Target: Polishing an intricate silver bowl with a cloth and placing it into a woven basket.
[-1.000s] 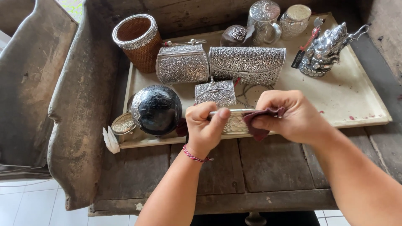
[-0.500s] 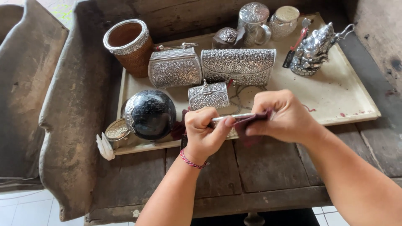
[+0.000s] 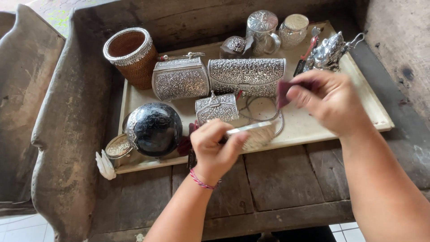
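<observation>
Over the tray's front edge I clamp my left hand on the embossed silver piece, right hand pinching the maroon cloth lifted clear, mid-polish I judge; next calls for returning cloth to metal.

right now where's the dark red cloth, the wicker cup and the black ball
dark red cloth (image 3: 282, 92), head view, on the fold sticking out of the right hand's fingers
wicker cup (image 3: 139, 68), head view, on its woven side wall
black ball (image 3: 154, 130), head view, on its rounded front

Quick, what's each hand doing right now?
Left hand: closed, holding a small silver purse.
Right hand: closed, pinching a dark red cloth, lifted off the purse.
</observation>
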